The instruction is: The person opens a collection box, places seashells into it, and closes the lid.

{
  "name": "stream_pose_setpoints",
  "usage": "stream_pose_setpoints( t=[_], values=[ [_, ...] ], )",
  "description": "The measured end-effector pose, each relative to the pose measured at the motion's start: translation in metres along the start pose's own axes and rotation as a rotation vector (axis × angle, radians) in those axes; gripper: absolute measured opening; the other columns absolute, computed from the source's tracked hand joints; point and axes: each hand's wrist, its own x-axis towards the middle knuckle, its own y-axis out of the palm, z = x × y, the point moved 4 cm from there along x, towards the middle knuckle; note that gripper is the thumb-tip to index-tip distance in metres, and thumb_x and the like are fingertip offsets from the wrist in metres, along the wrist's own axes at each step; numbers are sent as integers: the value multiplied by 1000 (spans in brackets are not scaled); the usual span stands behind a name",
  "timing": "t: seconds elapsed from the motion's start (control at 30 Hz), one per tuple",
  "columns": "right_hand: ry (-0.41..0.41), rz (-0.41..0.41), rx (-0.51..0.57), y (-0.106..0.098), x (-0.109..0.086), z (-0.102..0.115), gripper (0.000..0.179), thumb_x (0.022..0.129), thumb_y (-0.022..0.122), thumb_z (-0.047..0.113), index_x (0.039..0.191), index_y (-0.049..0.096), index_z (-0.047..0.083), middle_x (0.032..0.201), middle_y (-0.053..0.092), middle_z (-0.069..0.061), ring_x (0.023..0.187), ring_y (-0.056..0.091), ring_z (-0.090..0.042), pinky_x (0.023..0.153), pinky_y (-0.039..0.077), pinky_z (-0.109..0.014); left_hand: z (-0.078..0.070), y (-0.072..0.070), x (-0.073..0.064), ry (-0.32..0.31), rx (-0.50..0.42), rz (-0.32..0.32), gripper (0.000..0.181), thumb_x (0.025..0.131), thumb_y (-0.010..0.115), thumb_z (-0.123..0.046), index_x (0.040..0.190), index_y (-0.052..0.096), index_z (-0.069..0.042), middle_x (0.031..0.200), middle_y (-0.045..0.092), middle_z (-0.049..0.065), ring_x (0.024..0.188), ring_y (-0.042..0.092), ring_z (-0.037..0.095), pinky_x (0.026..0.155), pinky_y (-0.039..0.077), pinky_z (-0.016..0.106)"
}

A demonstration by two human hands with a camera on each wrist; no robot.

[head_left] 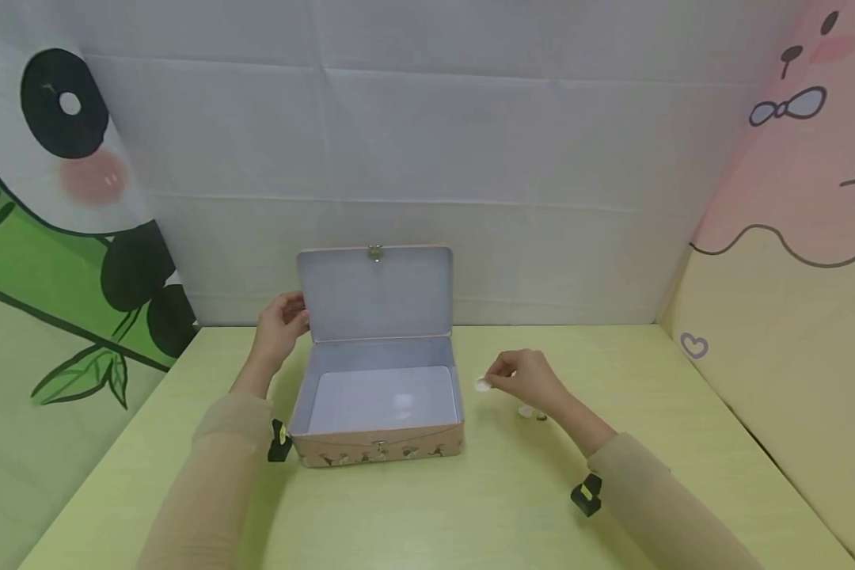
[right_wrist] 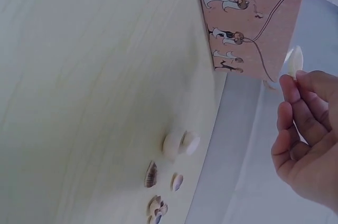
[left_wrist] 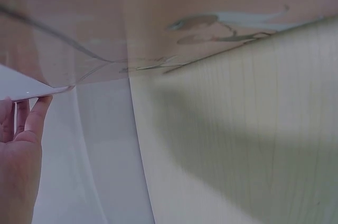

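A pink metal box (head_left: 378,450) with figures printed along its sides stands on the table, its lid (head_left: 379,293) raised and its pale inside bare. My left hand (head_left: 279,326) grips the lid's left edge; in the left wrist view its fingertips (left_wrist: 43,109) meet that rim. To the right of the box, my right hand (head_left: 530,381) pinches a white seashell (right_wrist: 296,63) between thumb and index finger, above the table. More seashells lie on the table below that hand: a pale rounded one (right_wrist: 171,146), a brown ridged one (right_wrist: 151,174) and several others, partly hidden by the forearm in the head view.
The light wooden table (head_left: 370,514) runs back to a white cloth wall (head_left: 427,158). Cartoon-printed panels rise on the left (head_left: 78,277) and the right (head_left: 791,317). A metal clasp (head_left: 375,252) sits at the top of the lid.
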Motion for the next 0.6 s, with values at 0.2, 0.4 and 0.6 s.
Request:
stream_pose_setpoints(
  t=[0.2, 0.4, 0.6],
  values=[
    [-9, -27, 6, 0, 5, 14, 7, 82, 73, 19, 79, 71, 13, 71, 68, 6, 70, 60, -8, 58, 50, -22, 0, 0, 0, -4, 0, 5, 42, 97, 50, -6, 137, 39, 2, 131, 50, 22, 116, 50, 24, 89, 55, 20],
    [-28, -56, 29, 4, 9, 26, 6, 81, 73, 18, 78, 71, 13, 71, 69, 6, 68, 60, -7, 57, 49, -22, -2, 0, -1, -3, 0, 10, 43, 96, 50, -2, 137, 39, 3, 132, 49, 23, 118, 50, 25, 88, 55, 19],
    [-39, -45, 70, 15, 15, 37, 7, 83, 73, 18, 78, 71, 13, 70, 68, 6, 67, 59, -7, 56, 49, -21, -11, 1, -4, -7, -6, 18, 45, 94, 51, 2, 137, 39, 6, 132, 49, 26, 120, 48, 32, 92, 55, 26]
  ],
)
